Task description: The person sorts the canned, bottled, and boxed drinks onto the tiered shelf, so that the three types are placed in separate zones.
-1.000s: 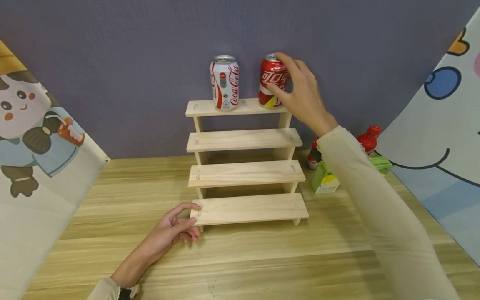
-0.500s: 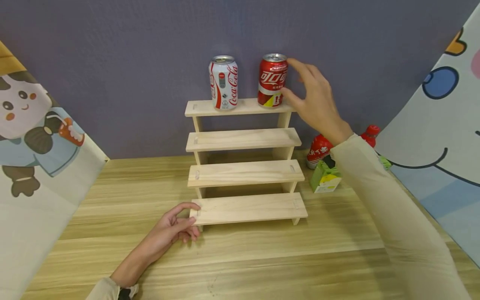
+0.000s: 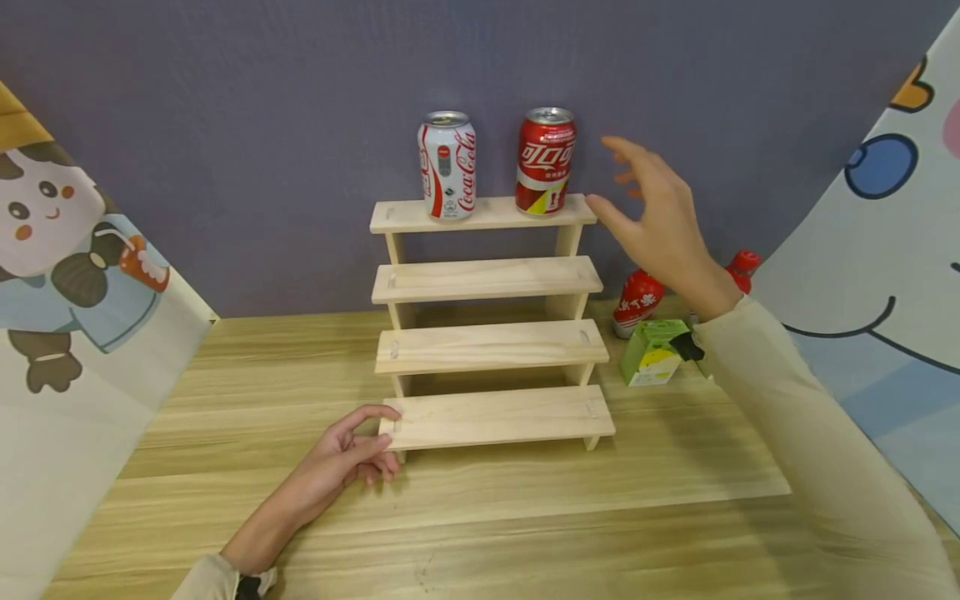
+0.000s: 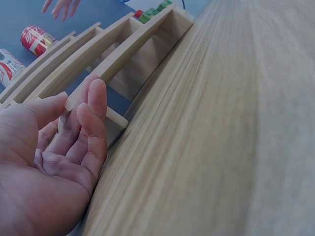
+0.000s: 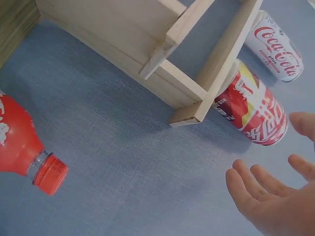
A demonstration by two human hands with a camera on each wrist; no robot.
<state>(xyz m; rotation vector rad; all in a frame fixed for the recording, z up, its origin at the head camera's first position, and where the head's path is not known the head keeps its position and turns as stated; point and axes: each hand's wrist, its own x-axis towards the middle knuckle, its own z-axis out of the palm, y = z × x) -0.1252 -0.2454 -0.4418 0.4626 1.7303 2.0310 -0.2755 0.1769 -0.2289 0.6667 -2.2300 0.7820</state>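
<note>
A stepped wooden display rack (image 3: 491, 346) stands on the table against the dark wall. On its top step are a white Coca-Cola can (image 3: 448, 167) at the left and a red cola can (image 3: 546, 162) at the right, both upright. My left hand (image 3: 348, 454) pinches the left end of the lowest step between thumb and fingers; the left wrist view shows this hand (image 4: 64, 142) close up. To the right of the red can, apart from it, my right hand (image 3: 663, 217) hovers with fingers spread and holds nothing. Its fingers (image 5: 261, 184) also show in the right wrist view.
Right of the rack stand a red bottle (image 3: 637, 302) and a green drink carton (image 3: 651, 352). Another red-capped bottle (image 3: 742, 268) is partly hidden behind my right forearm. Printed cartoon panels (image 3: 862, 208) flank the table (image 3: 247, 400).
My right hand has let go of the red can and drawn away to the right and slightly down. The can stays on the top step. My left hand has not moved.
</note>
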